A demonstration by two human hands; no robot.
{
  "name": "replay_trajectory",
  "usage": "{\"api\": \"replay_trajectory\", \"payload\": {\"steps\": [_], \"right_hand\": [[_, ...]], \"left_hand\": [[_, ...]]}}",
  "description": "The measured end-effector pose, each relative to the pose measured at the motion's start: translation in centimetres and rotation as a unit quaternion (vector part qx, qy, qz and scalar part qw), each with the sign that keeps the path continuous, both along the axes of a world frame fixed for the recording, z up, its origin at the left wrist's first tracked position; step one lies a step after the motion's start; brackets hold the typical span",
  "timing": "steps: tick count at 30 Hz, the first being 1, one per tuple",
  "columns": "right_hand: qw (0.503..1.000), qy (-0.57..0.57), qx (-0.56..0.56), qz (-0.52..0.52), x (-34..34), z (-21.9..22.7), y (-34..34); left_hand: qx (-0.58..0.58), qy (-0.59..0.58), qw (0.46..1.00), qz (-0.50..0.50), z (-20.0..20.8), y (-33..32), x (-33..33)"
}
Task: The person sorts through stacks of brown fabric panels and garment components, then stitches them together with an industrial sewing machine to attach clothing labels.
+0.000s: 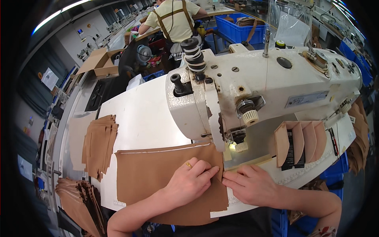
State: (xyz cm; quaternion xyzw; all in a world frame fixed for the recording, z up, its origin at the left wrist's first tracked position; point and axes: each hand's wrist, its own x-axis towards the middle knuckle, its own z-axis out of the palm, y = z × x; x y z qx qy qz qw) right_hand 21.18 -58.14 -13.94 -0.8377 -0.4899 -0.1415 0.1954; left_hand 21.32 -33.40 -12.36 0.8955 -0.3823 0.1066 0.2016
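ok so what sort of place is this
Most likely a sewing workshop or factory floor: a large white sewing machine stands over the brown panel, stacks of cut brown pieces lie beside it, and another person is at a bench beyond.

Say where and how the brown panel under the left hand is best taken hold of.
The brown panel is probably best gripped by its left edge, coming from the left, thumb on top: that edge lies bare and roughly flat, while the left hand and right hand crowd its right side and the sewing machine stands over its far right corner.
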Motion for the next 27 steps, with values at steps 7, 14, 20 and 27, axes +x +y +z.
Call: {"api": "replay_trajectory", "payload": {"steps": [7, 14, 20, 27], "right_hand": [[0.997, 0.060, 0.036, 0.018, 0.6, 0.2, -0.6], [0.997, 0.065, 0.030, 0.003, 2.0, 1.0, -1.1], [0.996, 0.083, 0.003, 0.045, 3.8, 1.3, 0.1], [0.998, -0.028, 0.002, 0.049, 3.9, -0.6, 0.6]], "left_hand": [[0.032, -0.022, 0.999, 0.003, -0.1, -0.3, -0.5], [0.079, -0.049, 0.995, 0.032, 0.1, -0.6, -2.2], [-0.004, -0.094, 0.994, 0.059, -2.0, -0.5, -1.7], [-0.103, 0.011, 0.993, 0.062, 0.0, -0.4, 0.1]]}}
